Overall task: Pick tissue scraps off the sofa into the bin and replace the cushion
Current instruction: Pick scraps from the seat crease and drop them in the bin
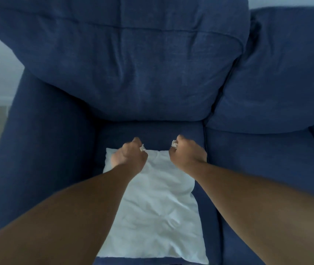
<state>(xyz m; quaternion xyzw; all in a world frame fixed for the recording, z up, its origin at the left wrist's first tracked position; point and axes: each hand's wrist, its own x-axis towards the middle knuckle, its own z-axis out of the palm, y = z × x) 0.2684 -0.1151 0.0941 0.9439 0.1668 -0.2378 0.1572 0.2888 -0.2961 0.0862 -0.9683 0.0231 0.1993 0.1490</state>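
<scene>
Left to right: your left hand (pixel 131 155) is fisted on a white tissue scrap (pixel 142 148); the pale, wrinkled fabric cushion (pixel 158 217) lies beneath both wrists, long axis toward you; your right hand (pixel 186 153) clenches another scrap (pixel 174 144) — both equally near. No bin visible on the navy sofa (pixel 133 73).

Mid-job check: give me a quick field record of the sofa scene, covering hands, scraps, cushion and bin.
left hand: closed on a tissue scrap
right hand: closed on a second tissue scrap
cushion: white, lying flat on the sofa seat, both hands over its far edge
loose scraps on seat: none visible
bin: not in view
sofa: dark blue, back cushions in place
</scene>
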